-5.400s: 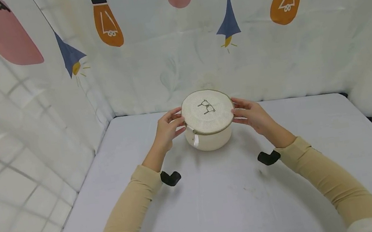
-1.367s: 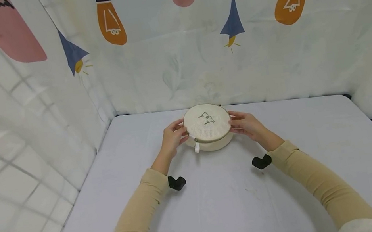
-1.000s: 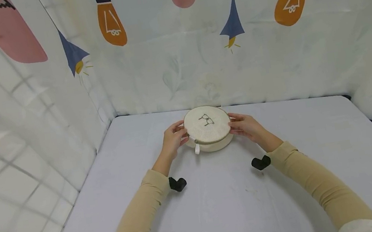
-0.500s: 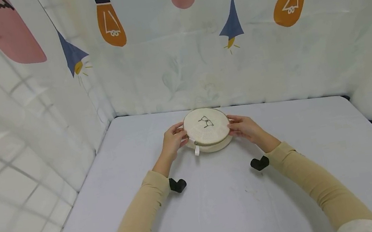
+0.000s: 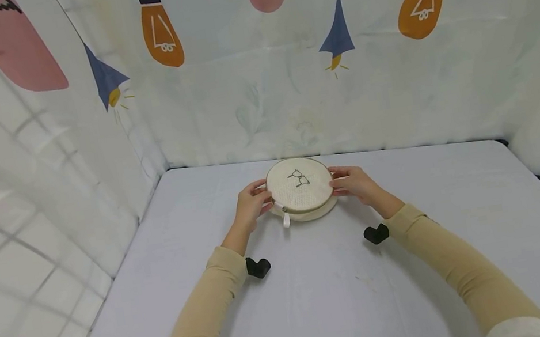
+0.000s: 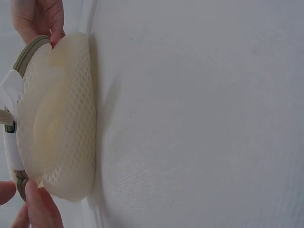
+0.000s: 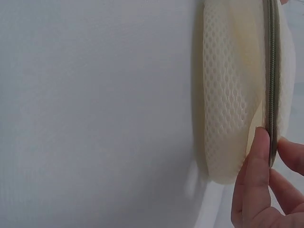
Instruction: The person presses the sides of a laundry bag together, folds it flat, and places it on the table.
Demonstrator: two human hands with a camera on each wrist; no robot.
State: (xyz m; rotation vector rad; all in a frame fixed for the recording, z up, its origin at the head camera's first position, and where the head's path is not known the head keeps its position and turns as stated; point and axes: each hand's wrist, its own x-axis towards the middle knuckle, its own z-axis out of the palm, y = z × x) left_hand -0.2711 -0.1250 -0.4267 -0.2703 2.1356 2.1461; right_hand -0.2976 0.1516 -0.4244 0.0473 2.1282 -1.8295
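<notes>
Left hand and right hand in pinch grip on mesh bag, base seemingly on table

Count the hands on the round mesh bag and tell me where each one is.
2. The left hand pinches the left edge of the mesh bag; the right hand pinches its right edge. Neither is fully hidden.

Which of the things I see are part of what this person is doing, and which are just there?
Part of the job:
round cream mesh bag
its zip
its white pull tab
left-hand fingers and right-hand fingers, pinching the bag's rim

Just there:
pale table
backdrop printed with lamps
black piece at each wrist
</notes>
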